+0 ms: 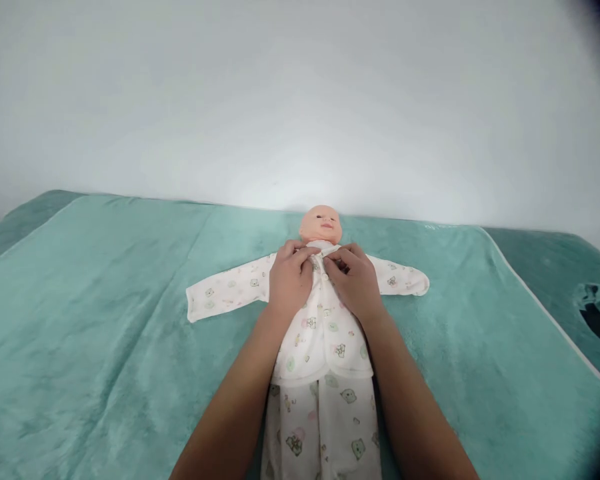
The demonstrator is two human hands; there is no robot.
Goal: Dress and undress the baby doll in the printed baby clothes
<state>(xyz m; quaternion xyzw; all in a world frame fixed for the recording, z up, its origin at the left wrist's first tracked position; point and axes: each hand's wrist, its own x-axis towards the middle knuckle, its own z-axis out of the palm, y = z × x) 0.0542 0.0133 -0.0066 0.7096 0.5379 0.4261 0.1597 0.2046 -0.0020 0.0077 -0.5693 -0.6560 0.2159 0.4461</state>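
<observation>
A baby doll (321,224) lies on its back on a teal blanket (105,300), head away from me, sleeves spread out to both sides. It wears a white printed jacket (325,333) and matching trousers (325,427). My left hand (290,280) rests on the doll's chest, fingers curled and pinching the jacket's front edge near the collar. My right hand (355,280) pinches the opposite edge at the same spot, by a small button. Both hands meet just below the doll's chin.
The teal blanket has a white trimmed edge (535,300) on the right, over a darker teal cover (555,260). A dark shape (597,313) shows at the far right. A plain white wall (300,100) rises behind.
</observation>
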